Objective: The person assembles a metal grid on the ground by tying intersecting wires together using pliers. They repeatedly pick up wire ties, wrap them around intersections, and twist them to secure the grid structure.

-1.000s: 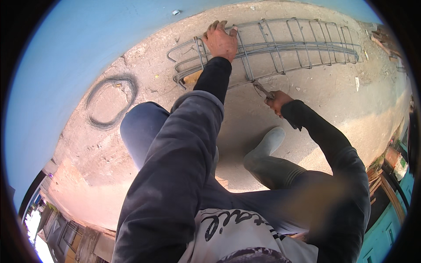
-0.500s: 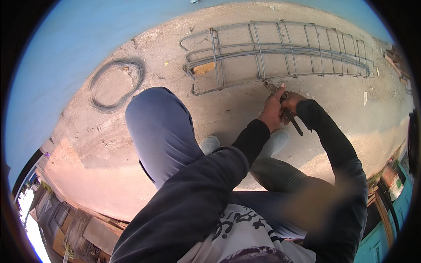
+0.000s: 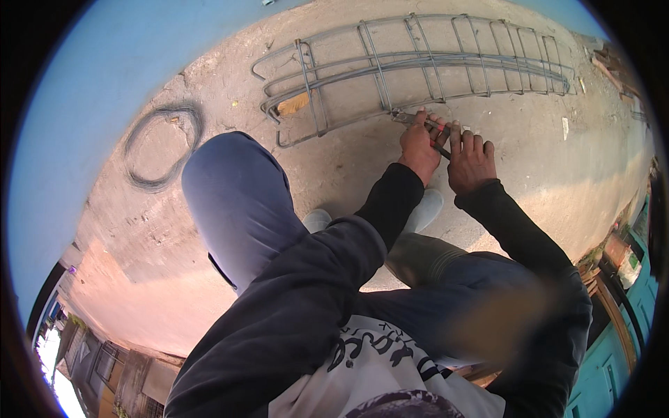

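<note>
A pair of pincers [image 3: 402,117], with a grey metal head and red-and-black handles, lies across both my hands. Its head is at the near long bar of a steel rebar cage [image 3: 380,70] on the ground. My left hand [image 3: 418,152] is closed round the handles, just behind the head. On the handle ends to the right rest the bent fingers of my right hand [image 3: 474,164]. The back of that hand hides how firmly it grips. Any wire in the jaws is too small to make out.
A coil of thin wire [image 3: 197,129] lies on the ground at the left, beside my bent knee [image 3: 237,188]. Beyond the cage runs a blue wall [image 3: 111,90]. My shoes [image 3: 425,209] stand close below my hands. Timber pieces [image 3: 617,75] are at the far right.
The pincers have turned from steeply slanted to flatter, with the long handle swung up. My right hand has rolled over, its back now showing. The whole view has shifted slightly.
</note>
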{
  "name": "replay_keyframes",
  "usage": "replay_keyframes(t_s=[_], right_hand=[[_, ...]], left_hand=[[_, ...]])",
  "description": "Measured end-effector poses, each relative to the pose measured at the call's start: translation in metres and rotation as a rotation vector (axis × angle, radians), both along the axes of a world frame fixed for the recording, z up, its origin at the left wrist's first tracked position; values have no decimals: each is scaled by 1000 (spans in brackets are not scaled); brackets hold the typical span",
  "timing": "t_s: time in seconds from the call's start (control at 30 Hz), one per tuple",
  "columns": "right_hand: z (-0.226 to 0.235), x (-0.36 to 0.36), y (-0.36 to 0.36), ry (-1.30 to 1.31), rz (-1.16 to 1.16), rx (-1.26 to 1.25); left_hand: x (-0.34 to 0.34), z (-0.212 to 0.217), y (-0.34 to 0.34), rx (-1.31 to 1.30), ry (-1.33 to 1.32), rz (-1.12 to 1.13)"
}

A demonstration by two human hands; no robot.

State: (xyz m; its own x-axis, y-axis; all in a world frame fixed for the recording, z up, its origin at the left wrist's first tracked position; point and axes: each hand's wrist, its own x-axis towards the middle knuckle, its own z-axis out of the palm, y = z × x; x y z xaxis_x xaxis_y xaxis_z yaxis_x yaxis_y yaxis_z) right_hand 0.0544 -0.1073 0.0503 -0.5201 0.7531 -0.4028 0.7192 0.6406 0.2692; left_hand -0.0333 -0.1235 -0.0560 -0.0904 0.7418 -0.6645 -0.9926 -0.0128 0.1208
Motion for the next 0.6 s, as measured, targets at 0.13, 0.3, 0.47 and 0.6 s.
replay_keyframes(t_s=[0.13, 0.3, 0.47, 0.6], right_hand=[[-36, 22, -1, 159, -202, -214], [-47, 28, -1, 394, -853, -862], [-67, 51, -9, 777, -1567, -1552], [-41, 29, 13, 363, -1451, -1332]], left_hand=[[8, -6, -5, -41, 247, -108], [-25, 24, -18, -43, -138, -258], [-33, -1, -24, 61, -390, -323], [-19, -12, -12, -128, -339, -330]])
